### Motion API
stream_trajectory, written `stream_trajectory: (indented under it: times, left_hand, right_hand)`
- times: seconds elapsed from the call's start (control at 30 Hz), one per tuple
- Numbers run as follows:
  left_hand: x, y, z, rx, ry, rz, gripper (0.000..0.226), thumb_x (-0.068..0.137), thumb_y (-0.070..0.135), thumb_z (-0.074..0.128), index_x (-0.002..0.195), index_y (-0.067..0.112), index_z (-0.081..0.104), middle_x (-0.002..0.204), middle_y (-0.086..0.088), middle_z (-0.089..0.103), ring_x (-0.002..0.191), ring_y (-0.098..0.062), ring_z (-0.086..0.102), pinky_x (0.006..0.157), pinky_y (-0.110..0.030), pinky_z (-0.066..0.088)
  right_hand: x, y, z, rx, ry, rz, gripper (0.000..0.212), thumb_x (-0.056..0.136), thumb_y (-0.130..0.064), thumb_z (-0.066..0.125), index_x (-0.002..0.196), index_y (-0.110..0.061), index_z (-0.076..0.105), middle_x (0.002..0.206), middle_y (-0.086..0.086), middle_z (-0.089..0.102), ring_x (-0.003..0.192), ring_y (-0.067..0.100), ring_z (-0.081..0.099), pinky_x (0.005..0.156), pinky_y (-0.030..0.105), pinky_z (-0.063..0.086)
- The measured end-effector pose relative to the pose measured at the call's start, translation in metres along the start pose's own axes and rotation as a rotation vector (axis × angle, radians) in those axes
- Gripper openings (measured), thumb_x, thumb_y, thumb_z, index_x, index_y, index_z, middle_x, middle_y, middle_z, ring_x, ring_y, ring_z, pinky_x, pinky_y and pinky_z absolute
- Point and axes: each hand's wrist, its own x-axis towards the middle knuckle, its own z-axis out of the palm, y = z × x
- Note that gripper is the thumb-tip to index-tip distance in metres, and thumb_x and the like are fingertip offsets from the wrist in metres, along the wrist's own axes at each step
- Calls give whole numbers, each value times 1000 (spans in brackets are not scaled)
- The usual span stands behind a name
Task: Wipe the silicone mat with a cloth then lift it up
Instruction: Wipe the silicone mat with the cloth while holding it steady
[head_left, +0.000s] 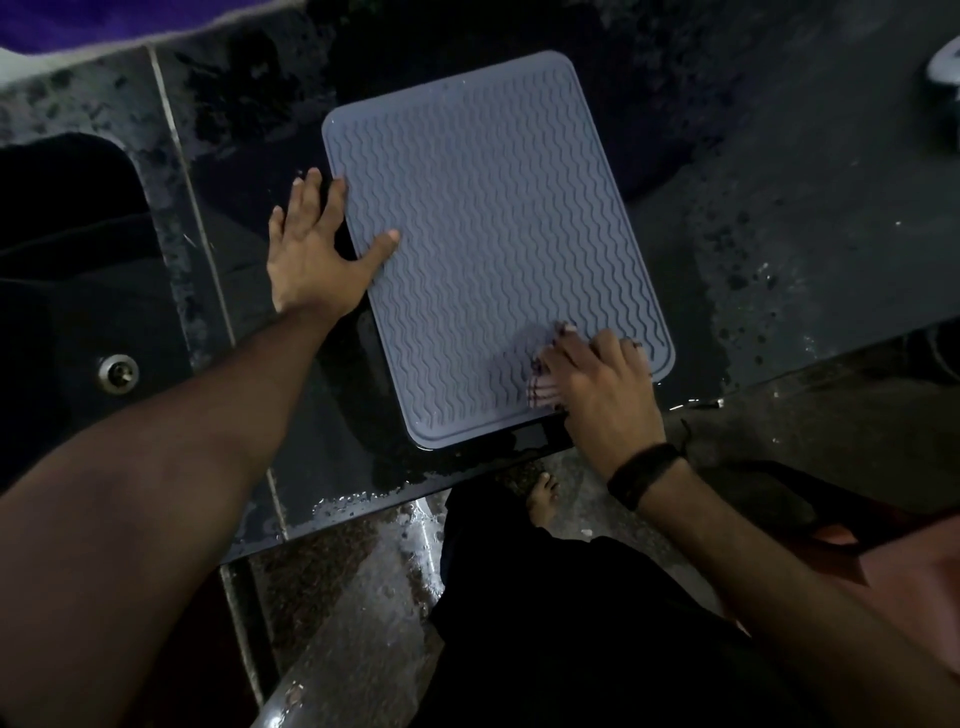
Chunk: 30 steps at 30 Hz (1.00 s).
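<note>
A grey silicone mat (493, 228) with a wavy ribbed pattern lies flat on the dark wet counter (779, 260), its near edge close to the counter's front. My left hand (317, 249) rests spread on the mat's left edge, thumb and a fingertip on the mat, the other fingers on the counter. My right hand (597, 384) is on the mat's near right corner, fingers curled over a small striped cloth (543, 384). Most of the cloth is hidden under that hand.
A dark sink (67, 291) with a metal drain (118, 371) sits left of the mat. A pale object (943, 67) stands at the far right. Water spots cover the counter. Below the front edge are a wet floor and a bare foot (543, 499).
</note>
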Motion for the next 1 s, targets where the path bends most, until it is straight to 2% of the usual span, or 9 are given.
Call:
stream_trajectory:
  times: [0.07,0.17,0.23,0.37,0.53,0.8,0.9,1.0]
  left_hand:
    - [-1,0,0,-7,-1,6,96,88,89,31,163,32,15,172,-1,9,158,-18,4,128,-44,1]
    - [-1,0,-1,-9,-2,3,96,88,89,31,163,31,15,172,-1,9,158,-18,4,128,-45,2]
    - [-1,0,-1,-19,0,2,97,87,89,31,163,30,17,172,-2,10,158,-18,5,128,-45,2]
    - [-1,1,-2,-18,1,5,97,88,88,30,164,30,17,172,-1,9,158,-18,5,128,-46,2]
    - [-2,2,-1,-21,-2,1,97,87,89,30,163,31,17,172,-1,9,158,-18,4,128,-45,2]
    - [-3,6,-6,-8,-7,-13,96,89,86,32,164,29,17,172,0,8,158,-17,3,128,-44,1]
    - [-3,6,-7,-9,-5,-12,96,89,86,33,164,29,17,172,0,8,158,-17,3,128,-43,0]
    - [-4,6,-6,-8,-5,-11,94,90,83,37,164,29,16,172,-1,8,158,-17,3,128,-42,-1]
  right_hand:
    - [-11,4,-3,-11,-43,0,44,74,-7,56,116,-18,61,128,4,57,108,30,47,87,42,39]
    - [-4,6,-18,-17,-90,-3,34,73,-13,62,106,-21,65,115,0,62,108,27,45,86,40,40]
    - [16,2,-30,16,-49,11,27,77,-17,66,104,-21,66,112,0,63,109,26,45,88,40,40]
    - [90,-9,-48,88,122,7,34,82,-20,66,116,-17,64,118,6,62,117,30,45,94,44,38]
    - [163,-16,-41,10,25,-5,42,89,-21,56,129,-10,55,136,13,51,132,34,33,105,44,30]
    - [105,-2,-18,-6,76,-58,42,87,-9,52,128,-12,57,140,12,48,126,34,39,99,45,32]
    - [108,0,-25,-21,27,-59,35,87,-19,58,122,-14,60,130,8,56,123,31,40,96,42,34]
    - [134,-4,-43,3,74,-52,36,84,-24,63,118,-12,62,122,9,61,119,32,43,94,42,36]
